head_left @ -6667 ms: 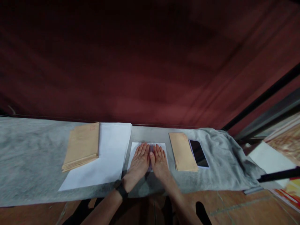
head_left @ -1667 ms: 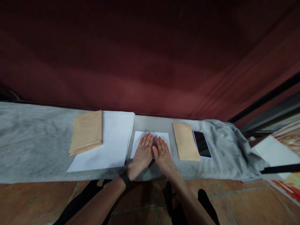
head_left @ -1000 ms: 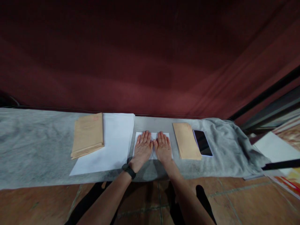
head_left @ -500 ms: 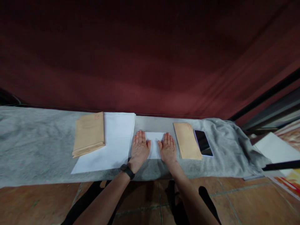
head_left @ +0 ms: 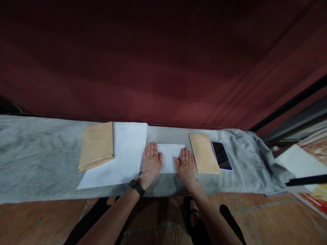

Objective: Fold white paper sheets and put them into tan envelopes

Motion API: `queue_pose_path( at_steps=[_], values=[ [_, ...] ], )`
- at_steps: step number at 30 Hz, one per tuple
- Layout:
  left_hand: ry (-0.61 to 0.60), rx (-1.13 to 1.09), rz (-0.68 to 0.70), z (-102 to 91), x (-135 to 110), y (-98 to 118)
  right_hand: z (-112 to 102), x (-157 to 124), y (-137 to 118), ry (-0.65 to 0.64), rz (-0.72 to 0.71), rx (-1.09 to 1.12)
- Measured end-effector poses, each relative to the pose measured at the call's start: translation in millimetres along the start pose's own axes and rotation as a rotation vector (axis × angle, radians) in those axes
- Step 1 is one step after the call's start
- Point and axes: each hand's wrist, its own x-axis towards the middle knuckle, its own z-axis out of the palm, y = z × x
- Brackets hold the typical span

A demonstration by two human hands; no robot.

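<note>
A small white sheet of paper (head_left: 168,160), perhaps folded, lies on the grey cloth between my hands. My left hand (head_left: 151,163) rests flat on its left side, fingers stretched out and pointing away from me. On its right side my right hand (head_left: 186,167) lies flat too, thumb spread to the left. Just right of that hand are brown paper envelopes (head_left: 204,154). Left of my left hand is a stack of larger white paper sheets (head_left: 129,149), partly covered by a pile of brown envelopes (head_left: 97,144).
A dark-screened phone (head_left: 221,156) lies beside the right-hand envelopes. The grey cloth (head_left: 38,160) covers a long narrow surface and bunches up at its right end. Behind it hangs a dark red curtain-like sheet (head_left: 163,85). White boards (head_left: 301,161) stand at the far right.
My right hand has slid to the right and slightly toward me, uncovering more of the small white sheet. My left hand has shifted slightly left.
</note>
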Motion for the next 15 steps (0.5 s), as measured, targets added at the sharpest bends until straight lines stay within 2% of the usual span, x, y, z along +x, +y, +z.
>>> queue_pose_path(
  at_steps=[5,9,12,15],
  values=[
    [0.005,-0.021,0.071,-6.2,-8,10,-13,-8,-10,-0.036,-0.091,0.052],
    [-0.071,-0.043,0.197,-9.4,-20,18,-21,-16,-27,-0.127,-0.219,0.122],
    [-0.127,-0.015,0.193,-12.3,-24,16,-23,-21,-30,-0.149,-0.228,0.116],
    [-0.12,0.002,0.175,-13.6,-25,10,-23,-23,-24,-0.133,-0.211,0.076]
  ],
)
